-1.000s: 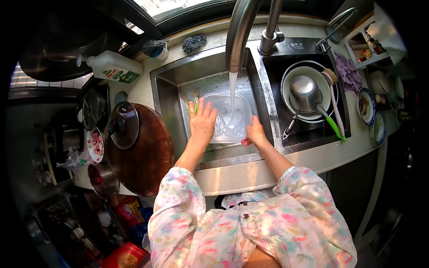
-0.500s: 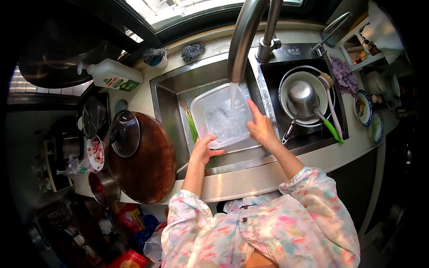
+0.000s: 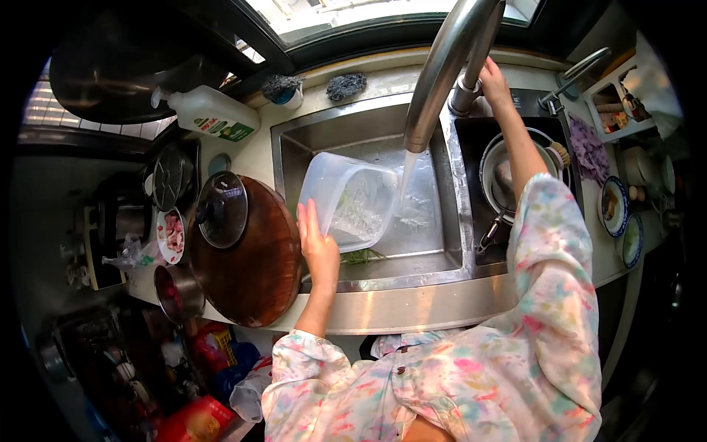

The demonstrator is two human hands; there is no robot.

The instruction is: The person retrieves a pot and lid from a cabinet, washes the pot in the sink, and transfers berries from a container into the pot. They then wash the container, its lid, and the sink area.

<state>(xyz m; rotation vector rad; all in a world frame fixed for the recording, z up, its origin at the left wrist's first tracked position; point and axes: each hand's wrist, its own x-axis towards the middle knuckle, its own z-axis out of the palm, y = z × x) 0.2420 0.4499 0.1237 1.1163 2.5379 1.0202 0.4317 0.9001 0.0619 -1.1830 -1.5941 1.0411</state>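
Note:
A clear plastic container (image 3: 318, 184) is tilted on its side over the left sink basin (image 3: 434, 247), some water inside it. My left hand (image 3: 319, 254) grips it by the near left side, fingers laid along the wall. Water (image 3: 407, 171) runs from the faucet (image 3: 436, 81) past the container's right edge. At the base of the faucet, my right hand (image 3: 496, 87) is closed on the handle, which the fingers mostly cover. Green stalks (image 3: 361, 256) lie on the basin floor, partly behind the container.
The right basin holds a pot (image 3: 490, 166), partly behind my right arm, and a brush (image 3: 558, 153). Left of the sink are a round wooden board (image 3: 258, 258), a glass lid (image 3: 227, 214), a plate of meat (image 3: 171, 236) and a white jug (image 3: 213, 114).
My right hand has left the container and moved up to the faucet handle. My left hand has tilted the container and shifted it left, out from under most of the stream.

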